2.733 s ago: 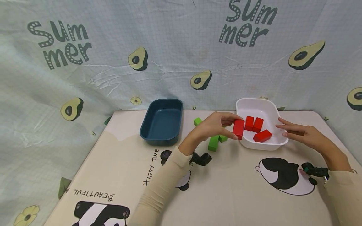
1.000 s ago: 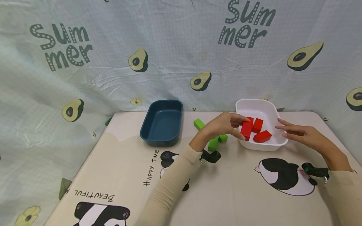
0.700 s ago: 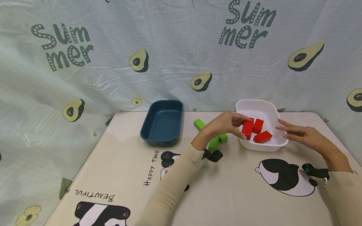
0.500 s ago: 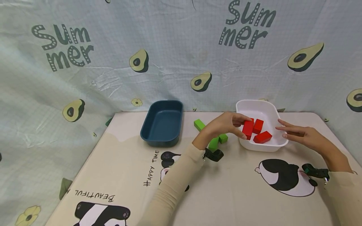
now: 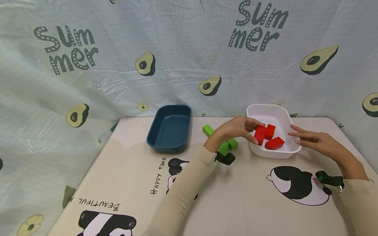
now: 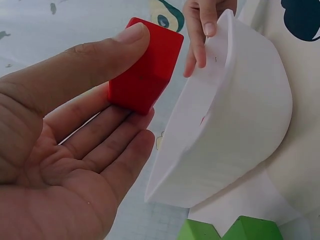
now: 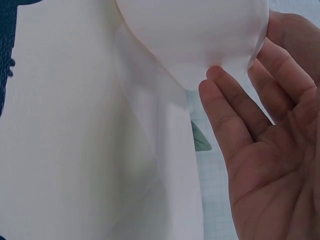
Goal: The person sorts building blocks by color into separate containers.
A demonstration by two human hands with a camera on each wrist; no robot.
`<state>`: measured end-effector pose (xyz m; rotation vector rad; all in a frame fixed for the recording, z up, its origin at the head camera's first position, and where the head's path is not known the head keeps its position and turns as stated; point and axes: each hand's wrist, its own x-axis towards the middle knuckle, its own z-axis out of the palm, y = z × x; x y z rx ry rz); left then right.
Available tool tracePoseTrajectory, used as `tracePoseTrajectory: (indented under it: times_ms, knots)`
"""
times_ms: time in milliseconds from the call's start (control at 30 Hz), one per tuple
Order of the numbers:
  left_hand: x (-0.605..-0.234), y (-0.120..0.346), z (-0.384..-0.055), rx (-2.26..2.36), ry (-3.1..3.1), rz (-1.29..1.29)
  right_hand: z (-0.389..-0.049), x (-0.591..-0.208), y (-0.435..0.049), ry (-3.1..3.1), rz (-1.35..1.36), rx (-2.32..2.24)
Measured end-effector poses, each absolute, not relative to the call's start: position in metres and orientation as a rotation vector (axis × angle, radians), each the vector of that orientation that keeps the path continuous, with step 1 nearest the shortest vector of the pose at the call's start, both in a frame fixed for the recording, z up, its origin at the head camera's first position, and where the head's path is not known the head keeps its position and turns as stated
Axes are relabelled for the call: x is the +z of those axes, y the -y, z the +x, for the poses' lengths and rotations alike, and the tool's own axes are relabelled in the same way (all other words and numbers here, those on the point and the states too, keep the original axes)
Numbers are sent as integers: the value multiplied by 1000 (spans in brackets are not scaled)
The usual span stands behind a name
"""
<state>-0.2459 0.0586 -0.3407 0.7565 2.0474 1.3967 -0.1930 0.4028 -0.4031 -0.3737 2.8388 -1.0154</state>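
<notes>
Between thumb and fingertips my left hand pinches a red block, tilted, over the left part of a white plastic container. The left wrist view shows the thumb lying across one face of this red block. Two more red blocks, one upright-looking and one lying slanted, are inside the container; a third is mostly hidden behind the held one. At the container's right side, my right hand rests extended fingers against the rim and outer wall.
Several green blocks lie on the table left of the white container, partly covered by the left hand. Further left stands a dark blue container with nothing in it. A printed cloth hangs behind the table's back edge.
My left hand has carried the red block rightward, from the white container's left rim to over its inside, with small shifts lately. The right hand stays at the container's right side.
</notes>
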Motion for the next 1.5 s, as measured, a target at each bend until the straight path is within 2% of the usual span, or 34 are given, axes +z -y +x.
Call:
tracePoseTrajectory:
  times_ms: [1100, 1500]
  knots:
    - [-343, -79, -267, 1252, -1943, 890, -193, -403, -403, -2846, -362, -988]
    - [-336, -85, -279, 1047, -1932, 1062, -194, -400, -402, -2825, -348, -996]
